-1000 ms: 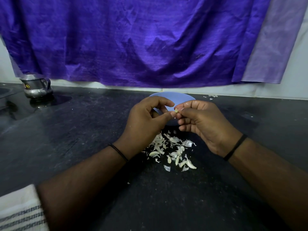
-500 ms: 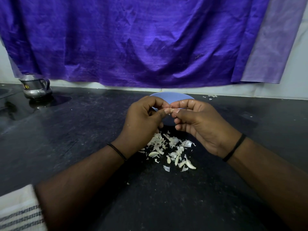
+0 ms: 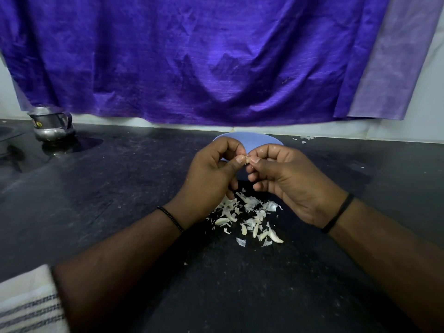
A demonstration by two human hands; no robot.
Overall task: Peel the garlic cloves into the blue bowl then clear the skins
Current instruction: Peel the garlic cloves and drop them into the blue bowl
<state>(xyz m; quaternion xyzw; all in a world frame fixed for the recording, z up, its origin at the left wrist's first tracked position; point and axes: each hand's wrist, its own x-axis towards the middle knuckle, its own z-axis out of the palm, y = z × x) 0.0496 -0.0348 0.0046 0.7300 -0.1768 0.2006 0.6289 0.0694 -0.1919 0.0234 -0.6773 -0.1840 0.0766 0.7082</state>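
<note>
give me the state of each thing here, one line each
garlic clove: pinched between both hands' fingertips above the bowl
left hand: curled, pinching the clove
right hand: curled, pinching the clove
blue bowl: upright on the counter, contents hidden behind the hands
garlic skins: loose pile on the counter, in front of the bowl
metal jug: upright, far left

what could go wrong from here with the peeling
1. Both hands, left hand and right hand, pinch the tiny garlic clove by the fingertips above the near rim of the blue bowl; a slip could drop it into the pile of skins.
2. Skins could fall into the bowl.
</note>
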